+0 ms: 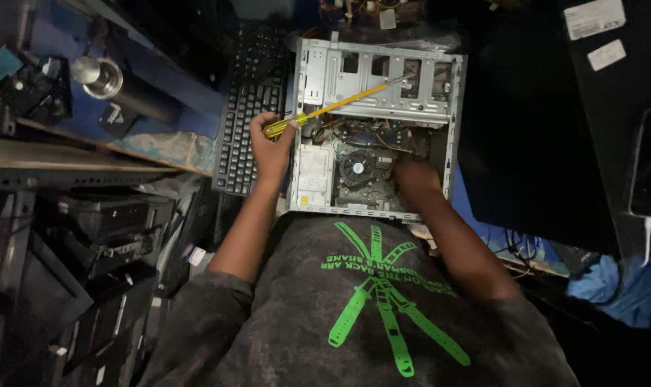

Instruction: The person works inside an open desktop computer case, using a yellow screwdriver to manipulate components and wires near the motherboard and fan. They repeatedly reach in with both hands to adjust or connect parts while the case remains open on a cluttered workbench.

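An open desktop PC case (pixel 380 122) is seen lying on its side, centre frame, interior facing up. A yellow-handled screwdriver (pixel 325 111) is gripped in the left hand (pixel 271 147), fingers wrapped tight round the handle at the case's left edge. The shaft is angled up and to the right, across the grey metal drive cage (pixel 383 82), tip reaching approx. the cage's middle; contact with the metal can't be told.

The right hand (pixel 413 175) is sunk inside the case, low right corner, just beside the round black cooler fan (pixel 357 168). It's dark there, so the fingers are not made out: whether sth. is held or the hand is spread can't be told.

A white rectangular block (pixel 314 172) is seen in the case's lower left, next to the fan. Coloured wires (pixel 361 132) are bunched between fan and drive cage.

A black keyboard (pixel 246 115) is laid left of the case, touching or v. nearly touching it, just behind the left hand. Further left, a black cylinder w/ a shiny metal cap (pixel 107 79) is resting on a blue surface (pixel 189 93). A large black panel (pixel 533 129) is standing to the right of the case. Stacked dark equipment (pixel 103 236) is piled lower left.
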